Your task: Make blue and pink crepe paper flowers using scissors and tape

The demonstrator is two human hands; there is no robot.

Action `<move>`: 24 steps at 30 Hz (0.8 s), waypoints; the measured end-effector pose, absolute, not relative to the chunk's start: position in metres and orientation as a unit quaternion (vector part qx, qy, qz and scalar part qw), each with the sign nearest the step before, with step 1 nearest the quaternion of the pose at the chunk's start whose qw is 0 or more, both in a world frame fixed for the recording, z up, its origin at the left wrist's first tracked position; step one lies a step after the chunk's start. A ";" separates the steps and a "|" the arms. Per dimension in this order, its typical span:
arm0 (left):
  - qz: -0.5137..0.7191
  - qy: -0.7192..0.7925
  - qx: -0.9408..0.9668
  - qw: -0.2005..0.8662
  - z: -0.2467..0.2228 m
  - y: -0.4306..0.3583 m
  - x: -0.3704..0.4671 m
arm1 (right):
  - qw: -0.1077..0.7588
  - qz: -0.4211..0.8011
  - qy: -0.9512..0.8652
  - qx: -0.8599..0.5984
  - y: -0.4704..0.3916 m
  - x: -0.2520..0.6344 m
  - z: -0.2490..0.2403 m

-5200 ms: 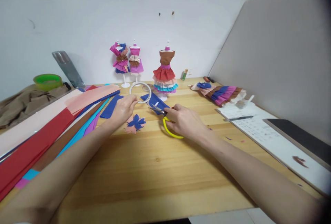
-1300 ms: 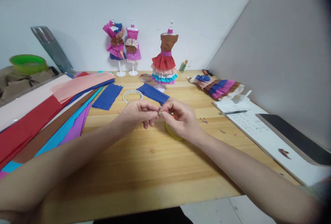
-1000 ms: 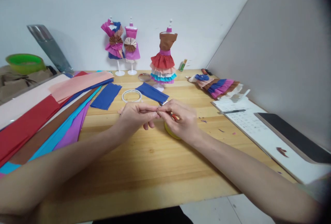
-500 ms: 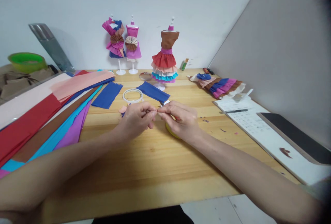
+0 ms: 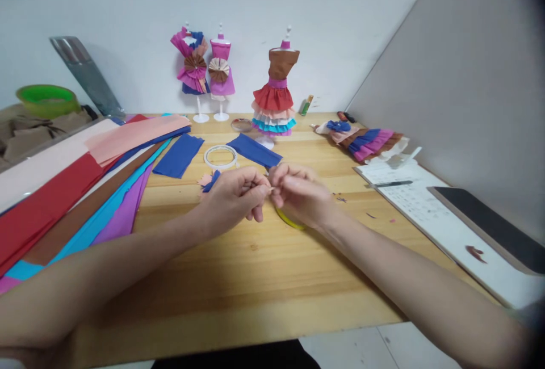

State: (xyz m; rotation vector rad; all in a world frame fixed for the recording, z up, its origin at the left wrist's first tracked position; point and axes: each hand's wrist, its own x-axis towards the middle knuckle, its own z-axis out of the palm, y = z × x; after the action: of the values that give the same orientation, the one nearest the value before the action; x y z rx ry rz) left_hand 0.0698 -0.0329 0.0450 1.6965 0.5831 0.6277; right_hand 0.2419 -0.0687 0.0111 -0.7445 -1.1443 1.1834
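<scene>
Over the middle of the table, my left hand (image 5: 236, 194) is closed in a pinch, with a tiny pale bit barely showing at its fingertips. My right hand (image 5: 300, 194) is right beside it, fingers curled and slightly blurred; whether it holds anything is hidden. Under the right hand, part of a yellow ring (image 5: 290, 220) shows. Behind the hands lie a blue paper strip (image 5: 255, 151), a white tape roll (image 5: 220, 156) and a second blue paper piece (image 5: 179, 156). Small peach and blue paper scraps (image 5: 209, 180) rest by my left wrist.
Coloured paper sheets (image 5: 63, 193) cover the left side. Two small dressed mannequins (image 5: 196, 71) and one in a ruffled dress (image 5: 275, 99) stand at the back. Another paper dress (image 5: 370, 143) lies at right, near a white board (image 5: 430, 218) bearing a pen and a dark slab.
My right fingers have drawn slightly away from my left fingertips and turned. The left hand has shifted a little right in view and keeps its pinch.
</scene>
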 end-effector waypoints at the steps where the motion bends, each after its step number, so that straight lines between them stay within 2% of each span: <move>1: 0.273 0.251 0.717 0.590 0.045 -0.032 0.070 | 0.625 0.513 -0.495 -0.317 -0.068 0.243 0.013; 3: 0.284 0.265 0.698 0.601 0.044 -0.031 0.071 | 0.651 0.460 -0.504 -0.333 -0.069 0.244 0.015; 6: 0.305 0.301 0.676 0.600 0.043 -0.030 0.073 | 0.660 0.294 -0.562 -0.403 -0.075 0.241 0.018; 9: 0.321 0.327 0.663 0.592 0.043 -0.031 0.074 | 0.612 0.120 -0.650 -0.434 -0.083 0.236 0.020; 12: 0.328 0.335 0.655 0.592 0.042 -0.033 0.075 | 0.561 0.007 -0.719 -0.411 -0.088 0.232 0.019; 15: 0.332 0.330 0.654 0.594 0.041 -0.033 0.074 | 0.545 -0.032 -0.732 -0.409 -0.088 0.231 0.016; 24: 0.335 0.318 0.670 0.581 0.038 -0.032 0.074 | 0.562 -0.005 -0.690 -0.456 -0.086 0.230 0.014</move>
State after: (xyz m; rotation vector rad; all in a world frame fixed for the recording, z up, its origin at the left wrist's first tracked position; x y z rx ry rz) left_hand 0.0742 -0.0320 0.0381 1.5648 0.7440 0.7825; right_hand 0.2295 -0.0857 0.0143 -1.0728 -1.6260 -0.0124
